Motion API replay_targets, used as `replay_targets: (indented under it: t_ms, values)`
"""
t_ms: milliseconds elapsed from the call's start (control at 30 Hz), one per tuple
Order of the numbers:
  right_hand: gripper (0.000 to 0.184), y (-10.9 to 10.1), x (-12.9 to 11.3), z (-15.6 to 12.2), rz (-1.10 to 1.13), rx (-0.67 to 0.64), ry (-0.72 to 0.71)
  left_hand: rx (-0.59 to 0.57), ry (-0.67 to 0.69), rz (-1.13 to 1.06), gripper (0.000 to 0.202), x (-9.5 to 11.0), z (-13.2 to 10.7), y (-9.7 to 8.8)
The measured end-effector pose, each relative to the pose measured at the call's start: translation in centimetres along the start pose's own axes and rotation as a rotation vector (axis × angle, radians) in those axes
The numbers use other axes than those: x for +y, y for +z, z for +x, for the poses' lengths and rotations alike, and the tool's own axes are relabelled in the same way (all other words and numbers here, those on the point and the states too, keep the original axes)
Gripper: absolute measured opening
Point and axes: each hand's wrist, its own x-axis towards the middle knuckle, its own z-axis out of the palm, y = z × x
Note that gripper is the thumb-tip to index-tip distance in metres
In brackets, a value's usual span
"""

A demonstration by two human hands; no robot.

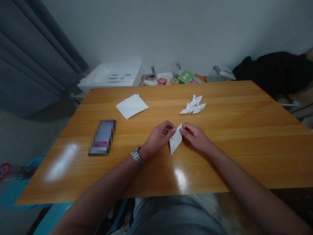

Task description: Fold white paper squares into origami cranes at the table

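Observation:
A small white folded paper [175,141], narrow and diamond-like, is held between my two hands above the front middle of the table. My left hand [160,135] pinches its left edge near the upper part, thumb on top and fingers curled. On the opposite side, my right hand [194,134] grips the upper right edge between thumb and fingers. The paper's lower point hangs free toward me. Beyond my right hand lies a cluster of several folded paper birds [194,105]. A stack of white paper sheets [132,106] rests farther back to the left.
A phone [102,137], its screen blurred, lies left on the wooden table [244,137]. Behind the far edge are a white plastic tub [114,73], a green packet [189,77] and other small items. A dark cloth heap [274,73] is at the right.

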Motion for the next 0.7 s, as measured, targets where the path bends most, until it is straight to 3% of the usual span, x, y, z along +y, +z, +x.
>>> replay_targets:
  t_ms: [200,400,700]
  values:
    - [0.026,0.5,-0.8,-0.3,0.049,-0.047,0.009,-0.016,-0.055,-0.147,0.023,-0.5,0.3,0.1]
    - [0.027,1.2,-0.9,-0.5,0.172,-0.074,0.098,0.119,-0.098,-0.239,0.024,-0.8,0.7,0.3]
    - [0.031,1.1,-1.7,-0.8,0.203,-0.124,0.068,0.014,-0.177,-0.521,0.031,-1.0,0.5,0.1]
